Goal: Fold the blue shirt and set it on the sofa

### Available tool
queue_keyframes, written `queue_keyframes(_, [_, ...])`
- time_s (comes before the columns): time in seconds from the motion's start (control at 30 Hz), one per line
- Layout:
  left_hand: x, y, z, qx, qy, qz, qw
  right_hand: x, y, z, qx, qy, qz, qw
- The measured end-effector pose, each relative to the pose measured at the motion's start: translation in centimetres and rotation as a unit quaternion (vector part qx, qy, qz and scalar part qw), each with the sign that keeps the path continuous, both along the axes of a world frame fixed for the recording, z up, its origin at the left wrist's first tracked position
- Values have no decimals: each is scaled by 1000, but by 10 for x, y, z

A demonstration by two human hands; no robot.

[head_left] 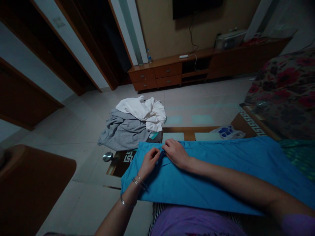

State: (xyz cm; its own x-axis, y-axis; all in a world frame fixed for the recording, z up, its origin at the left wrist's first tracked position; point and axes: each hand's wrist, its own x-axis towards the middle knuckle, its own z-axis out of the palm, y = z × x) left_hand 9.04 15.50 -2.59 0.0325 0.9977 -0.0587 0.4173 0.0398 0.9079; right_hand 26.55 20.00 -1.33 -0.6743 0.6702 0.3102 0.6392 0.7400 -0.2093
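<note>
A bright blue cloth garment point(209, 183) lies spread lengthwise in front of me over a glass-topped table, its near edge by my lap. My left hand point(149, 163), with bangles at the wrist, is closed in a pinch near the garment's left end. Beside it my right hand point(176, 153) has its fingers curled down and closed on the cloth near the far edge. Between the two hands a small dark blue piece point(161, 155) of the garment is bunched up. My fingers partly hide it, so its exact shape cannot be made out.
A heap of grey cloth point(125, 131) and white cloth point(145, 111) is beyond the table's left end. A plastic bag point(228, 131) sits past the garment. A brown chair back point(36, 186) stands at left, a flowered sofa point(285, 88) at right, a wooden cabinet point(169, 71) behind.
</note>
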Motion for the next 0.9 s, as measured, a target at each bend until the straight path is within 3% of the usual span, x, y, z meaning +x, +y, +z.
queue_keyframes(0.2, [1, -5, 4, 41, 79, -38, 995, 31, -1, -2, 49, -11, 84, 995])
queue_keyframes(0.4, [6, -8, 9, 102, 190, -96, 972, 65, -10, -18, -10, -19, 119, 993])
queue_keyframes(0.53, [11, -4, 12, 186, 300, -116, 929, 71, -6, -12, -11, 4, 97, 995])
queue_keyframes(0.63, [14, 2, 7, 205, 385, -161, 885, 68, 0, -8, 5, 4, 72, 997])
queue_keyframes(0.77, [14, 7, -10, 197, 461, -242, 831, 68, 7, -11, -14, -28, 75, 997])
queue_keyframes(0.9, [6, 17, -31, 235, 496, -255, 796, 96, 18, -13, -53, -32, 57, 996])
